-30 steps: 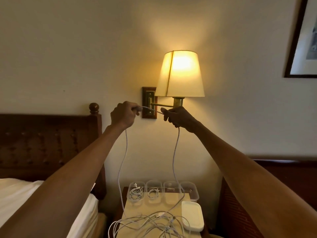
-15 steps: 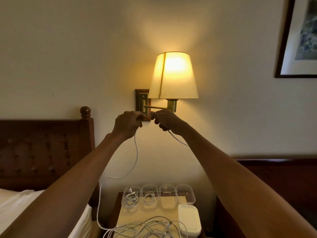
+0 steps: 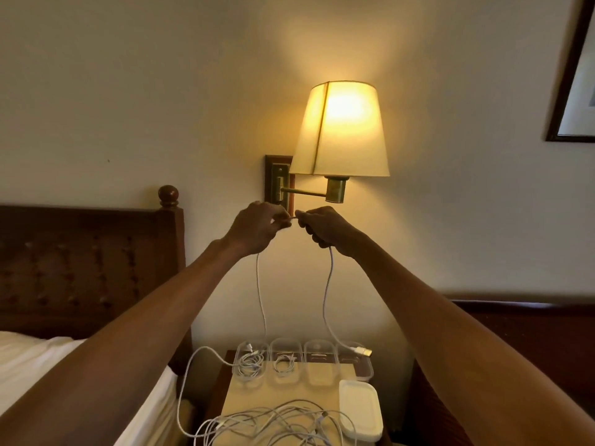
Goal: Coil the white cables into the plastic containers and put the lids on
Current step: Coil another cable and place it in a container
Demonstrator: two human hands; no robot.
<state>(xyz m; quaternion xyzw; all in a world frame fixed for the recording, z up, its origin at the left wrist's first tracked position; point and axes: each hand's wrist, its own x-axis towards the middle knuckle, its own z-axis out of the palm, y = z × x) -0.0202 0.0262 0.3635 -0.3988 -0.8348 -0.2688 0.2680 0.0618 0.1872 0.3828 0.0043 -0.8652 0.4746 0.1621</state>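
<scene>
Both my hands are raised in front of the wall lamp and pinch one white cable. My left hand and my right hand almost touch, with a short stretch of cable between them. One strand hangs from each hand; the right strand ends in a USB plug above the containers. Several clear plastic containers stand in a row at the back of the nightstand; the two on the left hold coiled cables. A tangle of loose white cables lies at the front. White lids are stacked at the right.
The nightstand stands between a bed with a dark wooden headboard on the left and dark furniture on the right. A lit wall lamp on a brass arm hangs just above my hands. A framed picture is upper right.
My hands have drawn close together and dropped a little below the lamp arm. The right strand now hangs free, with its plug lifted clear of the pile.
</scene>
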